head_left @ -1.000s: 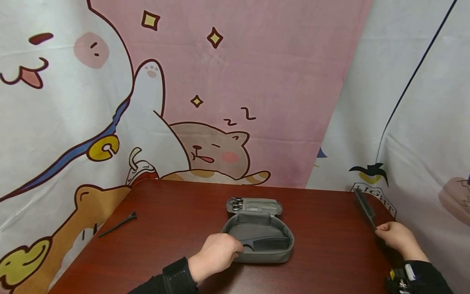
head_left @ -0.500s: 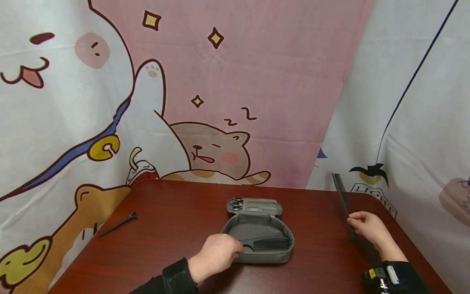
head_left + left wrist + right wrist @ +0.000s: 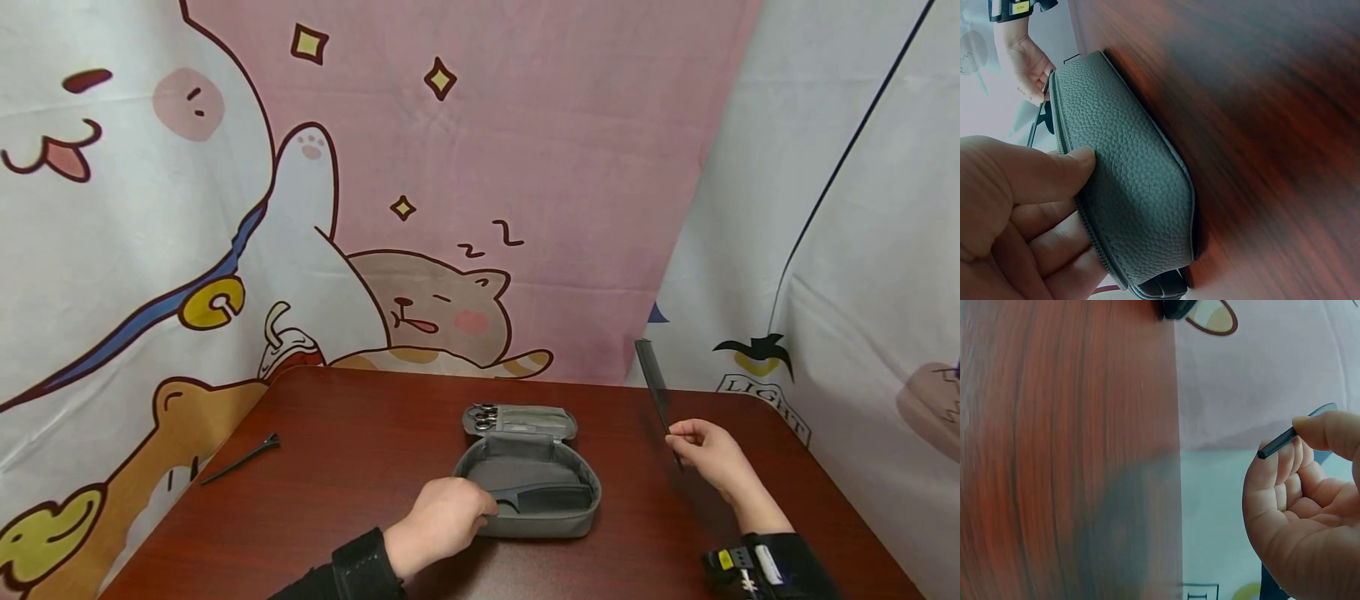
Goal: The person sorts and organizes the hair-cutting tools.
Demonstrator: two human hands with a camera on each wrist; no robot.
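My left hand (image 3: pixel 442 523) pinches the near left rim of an open grey zip case (image 3: pixel 540 525). In the left wrist view its thumb (image 3: pixel 1054 172) lies on the pebbled side wall, just over the zip. Inside the case rests a dark grey comb (image 3: pixel 555 497). Scissors (image 3: pixel 483 415) sit in the folded-back lid (image 3: pixel 532 421), beside a flat pocket. To the right of the case, my right hand (image 3: pixel 708 457) holds a thin dark comb (image 3: pixel 652 379) upright and tilted, above the table. The right wrist view shows this comb end-on, pinched between thumb and fingers.
A slim dark hair clip (image 3: pixel 242 458) lies on the left of the brown table (image 3: pixel 360 442). Behind the table's back edge hangs a printed cloth (image 3: pixel 570 208) with cartoon animals. A wrist device (image 3: pixel 750 567) sits on my right sleeve.
My right hand has moved left from the table's right edge, bringing the comb nearer to the case. The left hand and the case stay where they were.
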